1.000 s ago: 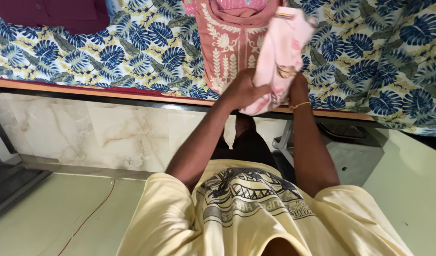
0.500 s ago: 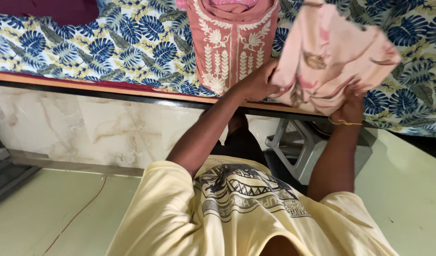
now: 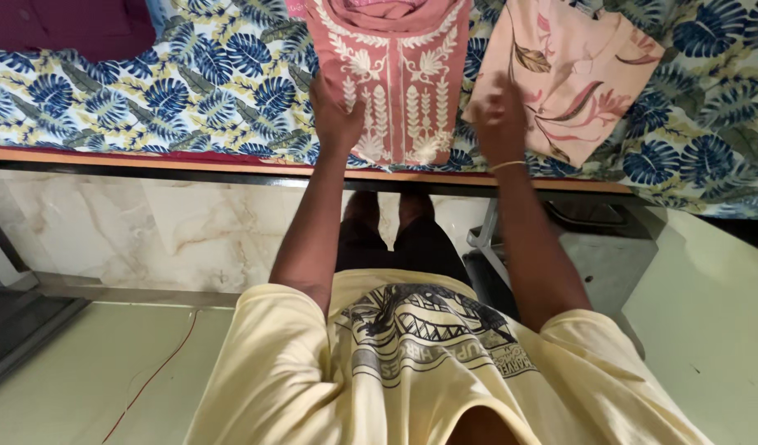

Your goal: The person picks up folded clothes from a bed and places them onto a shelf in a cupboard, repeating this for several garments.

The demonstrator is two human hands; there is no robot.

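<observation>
Head view looks straight down past a pale yellow printed T-shirt (image 3: 428, 363) to two bare arms stretched toward a bed. At about eleven o'clock from the chest, the left hand (image 3: 334, 115) lies flat, fingers spread and loose, gripping nothing, its palm on the left border of a dusty-rose embroidered kurta (image 3: 391, 78) spread on the bedsheet. At about one o'clock the right hand (image 3: 496, 124), a thin bangle (image 3: 508, 166) on its wrist, hovers loosely curled and blurred at the lower left corner of a pale pink floral cloth (image 3: 573, 78); whether it pinches that corner cannot be told. The pink cloth lies opened and tilted, just beside the kurta at its three o'clock side, a narrow strip of sheet between them. The kurta's hem stops just short of the bed's near edge. Underneath, a blue-and-yellow leaf-print bedsheet (image 3: 181, 91) runs across the whole top of the frame, with open sheet to the left of the kurta until a dark maroon garment (image 3: 66, 25) at ten o'clock. A wooden bed edge (image 3: 148, 158) borders the sheet; below it is a marbled panel (image 3: 173, 231), then pale green floor (image 3: 82, 371) with a thin red wire (image 3: 152, 379) at seven o'clock. A grey plastic stool (image 3: 577, 247) stands under the bed edge at three o'clock.
</observation>
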